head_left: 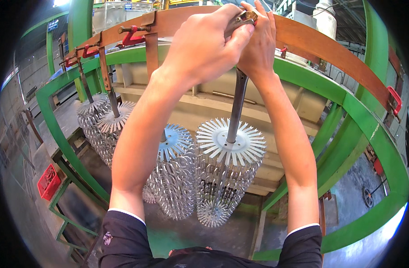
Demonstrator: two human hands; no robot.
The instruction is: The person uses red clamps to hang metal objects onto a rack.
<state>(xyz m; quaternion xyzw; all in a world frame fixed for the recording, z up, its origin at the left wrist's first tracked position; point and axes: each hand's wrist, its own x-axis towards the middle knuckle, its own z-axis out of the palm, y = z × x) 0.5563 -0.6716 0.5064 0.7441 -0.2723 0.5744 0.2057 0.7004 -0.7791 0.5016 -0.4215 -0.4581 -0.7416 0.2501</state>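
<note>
My left hand is raised high in front of the orange-brown beam, closed on a small metal piece with a brass-coloured end. Its kind is not clear. Beside it, my right hand is partly covered by the left; its fingers point upward at the beam and look closed, but what they hold is hidden. A dark metal rod runs down from beneath both hands. It passes into a slotted silver disc, below which many shiny looped metal pieces hang in a cylinder-like cluster.
The curved orange-brown beam crosses ahead, bearing red C-clamps and another at right. Similar hanging clusters stand to the left. A green frame surrounds a beige panel. A red basket sits at lower left.
</note>
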